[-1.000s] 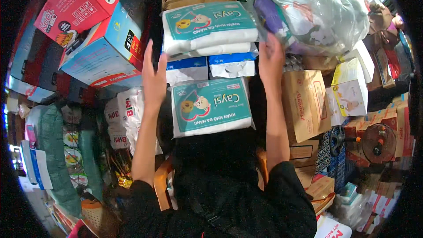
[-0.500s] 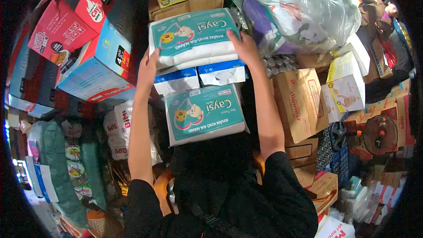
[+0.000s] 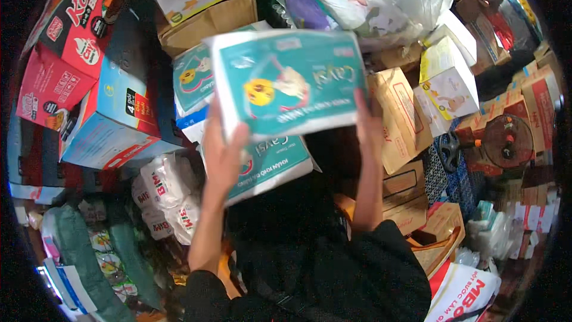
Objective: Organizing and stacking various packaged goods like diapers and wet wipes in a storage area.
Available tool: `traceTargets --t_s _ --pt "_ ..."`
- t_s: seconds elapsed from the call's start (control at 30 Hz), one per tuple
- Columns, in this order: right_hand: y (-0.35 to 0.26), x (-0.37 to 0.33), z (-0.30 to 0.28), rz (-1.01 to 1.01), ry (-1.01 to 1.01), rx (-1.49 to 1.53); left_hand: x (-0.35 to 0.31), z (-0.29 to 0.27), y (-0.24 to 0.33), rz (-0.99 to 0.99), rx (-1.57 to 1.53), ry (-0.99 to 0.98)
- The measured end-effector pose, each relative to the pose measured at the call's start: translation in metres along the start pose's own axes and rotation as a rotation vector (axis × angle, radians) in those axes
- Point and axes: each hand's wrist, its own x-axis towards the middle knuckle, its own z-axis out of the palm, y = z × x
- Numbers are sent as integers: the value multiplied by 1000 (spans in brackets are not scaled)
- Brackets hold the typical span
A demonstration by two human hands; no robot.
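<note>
A teal and white pack of dry wipes [image 3: 292,83] is held up between both hands, above two more packs of the same kind. My left hand [image 3: 221,146] grips its left side near the lower corner. On the opposite side, my right hand [image 3: 368,120] grips the right edge; its fingers are slightly smeared by motion. Beneath, one like pack [image 3: 189,80] shows at the back left, partly covered. Another pack [image 3: 277,167] lies nearest my lap, its upper part hidden by the raised one. A strip of blue and white packaging [image 3: 192,120] shows between them.
Red and blue cartons [image 3: 113,107] stand at the left. Behind is a white box on a brown carton [image 3: 208,21]. A large clear bag [image 3: 381,0] bulges at the back right. Brown cartons [image 3: 402,119] and a fan [image 3: 506,143] are at the right. White plastic-wrapped packs [image 3: 170,197] lie left of me.
Both hands have lifted the top pack of wipes and brought it nearer to me, uncovering another pack behind it. The whole view has shifted and turned somewhat.
</note>
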Motion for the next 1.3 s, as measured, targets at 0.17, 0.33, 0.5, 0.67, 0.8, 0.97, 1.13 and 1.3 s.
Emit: traceTargets --t_s 0.17,0.33,0.5,0.67,0.8,0.97,1.13,1.3 --pt "106 -10 -102 293 159 345 -31 93 5 -126 -198 -283" --pt "181 -48 -163 119 333 373 -37 196 -43 -261 -471 -350" --pt "216 -63 -171 183 633 343 -42 272 -86 -442 -485 -337" --pt "194 -64 -156 129 746 -705 -47 302 -98 -293 -276 -446" --pt "150 -70 -141 -303 340 -1161 -35 315 -94 -400 -655 -505" --pt "138 -28 -122 -253 160 -1154 -29 319 -81 -336 -805 -550" --pt "153 28 -124 -213 245 -1237 -51 273 -40 -449 -664 -712" --pt "161 63 -131 -232 310 -1249 -54 194 -1 -198 -486 -713"
